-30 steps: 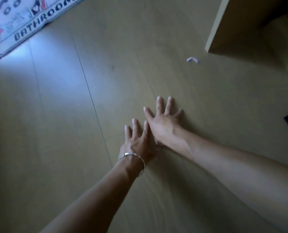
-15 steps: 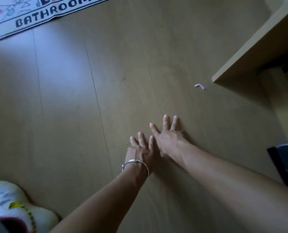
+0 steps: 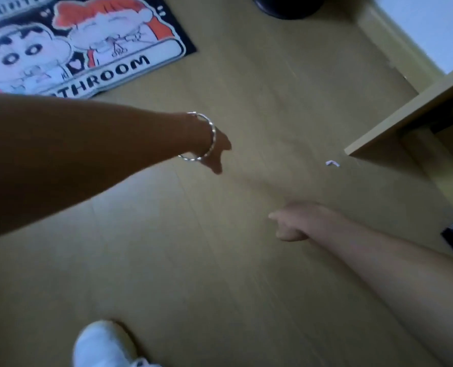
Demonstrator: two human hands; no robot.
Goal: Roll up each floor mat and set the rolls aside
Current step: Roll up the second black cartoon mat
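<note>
At the top left of the wooden floor (image 3: 246, 287) the floor mat (image 3: 87, 49) lies flat and unrolled, its cartoon print and BATHROOM lettering facing up. The left hand (image 3: 216, 152), a silver bracelet (image 3: 209, 139) on its wrist, is near the mat's lower right corner; the wrist hides its fingers, so their state cannot be told. The right hand (image 3: 291, 223) is well apart from the mat, fingers loosely curled and empty. A small white scrap (image 3: 332, 163) lies near a wooden panel (image 3: 405, 115)
</note>
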